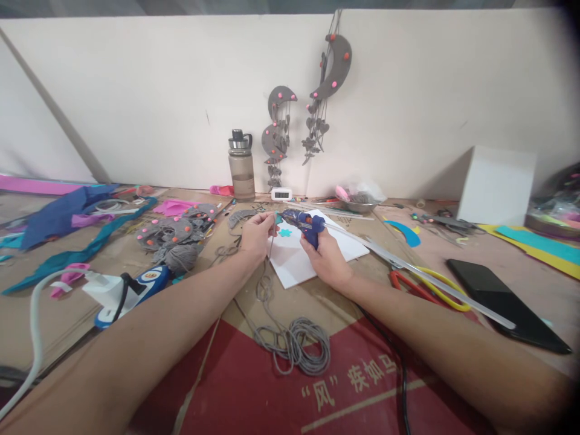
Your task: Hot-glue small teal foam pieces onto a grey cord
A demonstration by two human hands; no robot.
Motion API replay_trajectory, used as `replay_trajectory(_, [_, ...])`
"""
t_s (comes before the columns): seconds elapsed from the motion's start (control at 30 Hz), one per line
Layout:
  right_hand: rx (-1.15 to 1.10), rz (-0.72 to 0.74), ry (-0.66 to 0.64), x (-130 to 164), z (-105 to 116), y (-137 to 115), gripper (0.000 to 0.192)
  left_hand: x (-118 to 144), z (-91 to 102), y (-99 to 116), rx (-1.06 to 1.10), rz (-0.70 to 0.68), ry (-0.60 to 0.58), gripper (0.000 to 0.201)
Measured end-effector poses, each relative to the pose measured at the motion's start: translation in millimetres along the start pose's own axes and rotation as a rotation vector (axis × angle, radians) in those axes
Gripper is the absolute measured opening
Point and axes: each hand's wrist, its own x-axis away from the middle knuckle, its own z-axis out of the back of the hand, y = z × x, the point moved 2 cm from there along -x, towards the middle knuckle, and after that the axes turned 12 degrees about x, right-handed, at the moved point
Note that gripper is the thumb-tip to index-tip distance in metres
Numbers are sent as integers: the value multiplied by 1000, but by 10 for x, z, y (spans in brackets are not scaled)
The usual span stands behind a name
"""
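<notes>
My right hand (pixel 330 257) is wrapped round the handle of a blue hot glue gun (pixel 310 225), and a long clear glue stick (pixel 421 275) juts out of its back. Its nozzle points left, close to a small teal felt piece (pixel 278 218) pinched in the fingers of my left hand (pixel 258 235). A grey cord (pixel 270 249) hangs down from those fingers; whether it touches the felt is hard to see. Beneath the gun, a turquoise flower-shaped cutout (pixel 285 232) lies on a white sheet (pixel 294 266). A coil of grey cord (pixel 308 347) rests nearer to me.
Scissors (pixel 430 290) and a black phone (pixel 498 302) lie right of my right forearm. Left are a power strip (pixel 151 287), a yarn ball (pixel 181 258) and felt scraps (pixel 72 211). A water bottle (pixel 241 172) stands behind, near hanging grey moon ornaments (pixel 339 66).
</notes>
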Motion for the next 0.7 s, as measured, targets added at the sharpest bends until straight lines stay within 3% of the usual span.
replay_trajectory(0.7, [32, 8, 4, -7, -6, 9, 26, -20, 16, -15, 17, 17, 10, 17])
